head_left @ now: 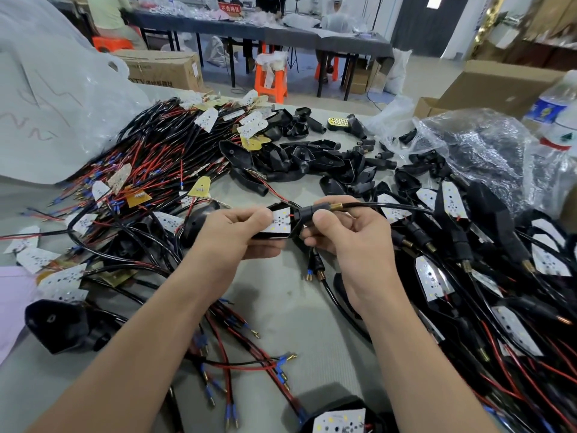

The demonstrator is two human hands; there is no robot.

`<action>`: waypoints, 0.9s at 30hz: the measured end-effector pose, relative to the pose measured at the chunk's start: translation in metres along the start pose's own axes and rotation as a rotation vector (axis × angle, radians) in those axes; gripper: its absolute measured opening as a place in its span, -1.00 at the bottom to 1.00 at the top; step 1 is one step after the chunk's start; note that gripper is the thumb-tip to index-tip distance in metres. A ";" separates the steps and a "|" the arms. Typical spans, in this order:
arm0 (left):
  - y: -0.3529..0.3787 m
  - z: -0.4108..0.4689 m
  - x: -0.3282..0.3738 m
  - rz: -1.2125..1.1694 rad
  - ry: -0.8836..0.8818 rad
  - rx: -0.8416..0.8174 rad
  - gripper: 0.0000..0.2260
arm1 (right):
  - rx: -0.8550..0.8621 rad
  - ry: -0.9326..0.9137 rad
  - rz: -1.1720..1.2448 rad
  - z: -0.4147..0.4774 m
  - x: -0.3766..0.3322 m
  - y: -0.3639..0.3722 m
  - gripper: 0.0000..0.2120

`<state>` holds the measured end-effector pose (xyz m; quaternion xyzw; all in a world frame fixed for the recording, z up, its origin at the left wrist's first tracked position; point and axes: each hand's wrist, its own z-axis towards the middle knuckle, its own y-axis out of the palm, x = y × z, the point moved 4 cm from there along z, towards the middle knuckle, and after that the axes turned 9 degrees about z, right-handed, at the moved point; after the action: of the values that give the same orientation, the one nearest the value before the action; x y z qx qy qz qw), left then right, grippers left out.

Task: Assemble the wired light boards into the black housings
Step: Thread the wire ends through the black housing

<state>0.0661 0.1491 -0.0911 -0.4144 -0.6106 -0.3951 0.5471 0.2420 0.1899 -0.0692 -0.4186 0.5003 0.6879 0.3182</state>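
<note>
Held: left fingers (264,250) clamped round housing (269,236), thumb pinning board (281,222) into its opening, above the desk (281,323). Opposite: right fingers (324,204) pinched on stem (307,211), probably drawing cable (359,205) slack out so board seats flat. Around: wired boards (156,157) heaped left, empty housings (296,151) behind.

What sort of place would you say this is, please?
Likely a small assembly workshop: the table is heaped with wired light boards and black housings, and long worktables with orange stools stand behind.
</note>
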 end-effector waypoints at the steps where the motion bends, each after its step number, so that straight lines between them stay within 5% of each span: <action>1: -0.002 0.000 0.001 -0.019 0.008 0.000 -0.81 | 0.003 0.000 -0.027 0.001 -0.001 0.002 -0.86; 5: -0.015 0.001 0.006 -0.153 -0.013 0.033 -0.79 | -0.030 0.008 -0.222 0.009 -0.013 0.027 -0.88; 9: -0.029 0.002 0.013 -0.305 -0.017 0.105 -0.82 | -0.105 -0.021 -0.758 0.014 -0.044 0.058 -0.72; 11: -0.038 0.003 0.016 -0.433 -0.023 0.155 -0.83 | -0.116 -0.200 -0.948 0.007 -0.067 0.072 -0.69; 14: -0.046 0.001 0.022 -0.435 0.015 0.107 -0.76 | -0.163 -0.636 -1.132 -0.025 -0.101 0.095 -0.93; 15: -0.046 0.000 0.026 -0.398 0.043 0.064 -0.81 | -0.206 -0.729 -1.277 -0.036 -0.105 0.100 -0.80; 17: -0.039 -0.003 0.035 -0.322 0.093 -0.022 -0.84 | -0.279 -0.791 -1.552 -0.049 -0.105 0.097 -0.62; 20: -0.019 -0.005 0.047 -0.117 0.143 -0.049 -0.78 | -0.131 -0.867 -1.644 -0.068 -0.117 0.075 -0.72; 27: 0.091 -0.012 0.067 0.038 0.090 -0.290 -0.94 | 0.253 -0.510 -1.821 -0.100 -0.145 -0.018 -0.77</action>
<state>0.1522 0.1740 -0.0208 -0.4824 -0.5140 -0.4868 0.5158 0.3476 0.0973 0.0386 -0.4474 -0.0313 0.1873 0.8739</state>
